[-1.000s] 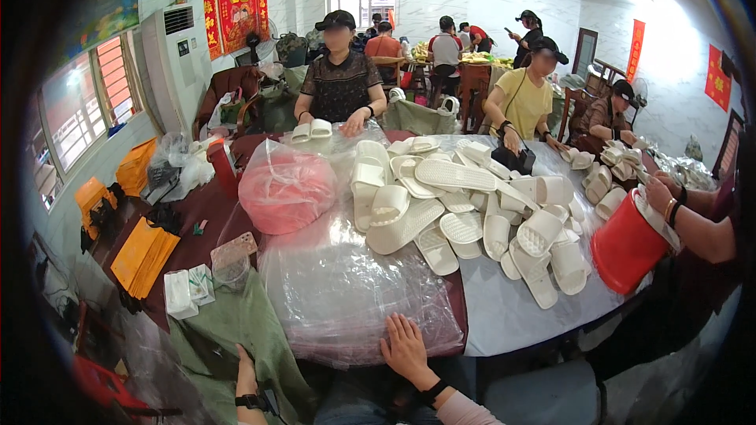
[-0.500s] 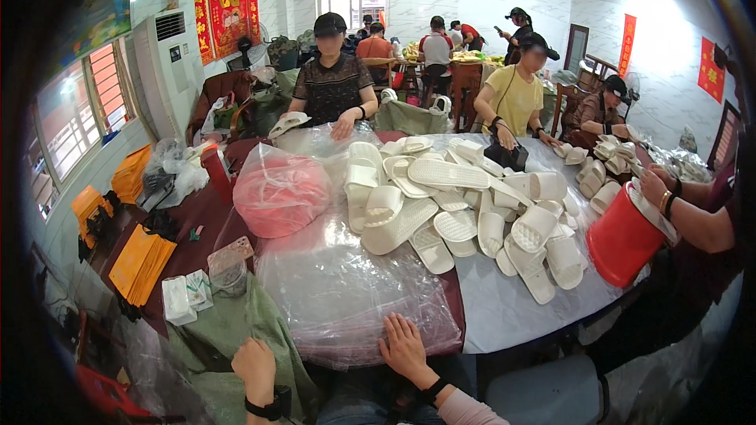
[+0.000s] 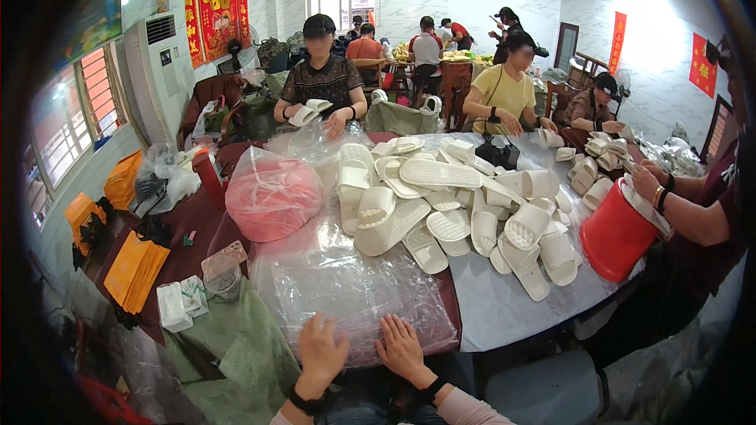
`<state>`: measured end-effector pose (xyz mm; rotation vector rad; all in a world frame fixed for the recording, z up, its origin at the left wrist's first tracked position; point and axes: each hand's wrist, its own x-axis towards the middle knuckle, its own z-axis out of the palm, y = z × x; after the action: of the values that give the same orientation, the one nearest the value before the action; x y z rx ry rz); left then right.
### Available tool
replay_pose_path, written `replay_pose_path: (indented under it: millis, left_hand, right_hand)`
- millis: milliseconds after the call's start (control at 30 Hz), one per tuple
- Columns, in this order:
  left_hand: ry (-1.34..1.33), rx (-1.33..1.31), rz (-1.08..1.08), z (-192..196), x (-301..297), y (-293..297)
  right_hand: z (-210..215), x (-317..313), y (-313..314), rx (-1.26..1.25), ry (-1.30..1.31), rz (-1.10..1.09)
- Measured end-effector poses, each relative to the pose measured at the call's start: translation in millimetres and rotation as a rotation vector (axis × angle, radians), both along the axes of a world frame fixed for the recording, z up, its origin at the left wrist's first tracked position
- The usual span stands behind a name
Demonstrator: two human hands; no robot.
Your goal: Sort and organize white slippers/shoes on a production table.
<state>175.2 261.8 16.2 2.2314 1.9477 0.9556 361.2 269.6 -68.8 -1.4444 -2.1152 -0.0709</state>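
Clear plastic bags [image 3: 358, 287] lie in a flat, shiny stack at the table's near edge. On its lower right part my right hand [image 3: 402, 344] rests flat, fingers stretched out. My left hand [image 3: 321, 346] is at the stack's near left edge with its fingers apart and nothing in it; whether it touches the plastic I cannot tell. Beyond the stack is a heap of white slippers [image 3: 442, 175], some sole up and some on their sides. Left of the heap sits a pink bundle [image 3: 274, 198] wrapped in clear plastic.
A red bucket [image 3: 618, 234] leans at the right beside a co-worker's hands. Green cloth [image 3: 244, 346] hangs at my left, near white tissue packs [image 3: 175, 305] and orange packets [image 3: 135, 274]. A grey stool [image 3: 543, 389] stands at my right. Across the table a person holds a white slipper [image 3: 309, 112].
My left hand has moved right, from above the green cloth to the bags, and its fingers have spread. My right hand stays put. The person opposite has raised a slipper.
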Motion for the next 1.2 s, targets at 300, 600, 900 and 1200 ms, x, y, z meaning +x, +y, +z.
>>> replay_pose_path:
  millis: [300,600,900,1200]
  left_hand:
    - [0.186,0.021,-0.071,-47,39,18]
    - [0.151,-0.018,-0.045,-83,45,19]
    - [0.153,0.028,-0.059,-84,46,19]
    - [0.148,0.053,-0.061,-82,48,18]
  right_hand:
    - [3,-1,-1,-0.015,-0.017,-0.007]
    - [4,-2,-2,-0.036,-0.041,-0.010]
    - [4,-3,-1,-0.012,-0.018,-0.003]
    - [5,-2,-3,-0.033,-0.043,-0.017]
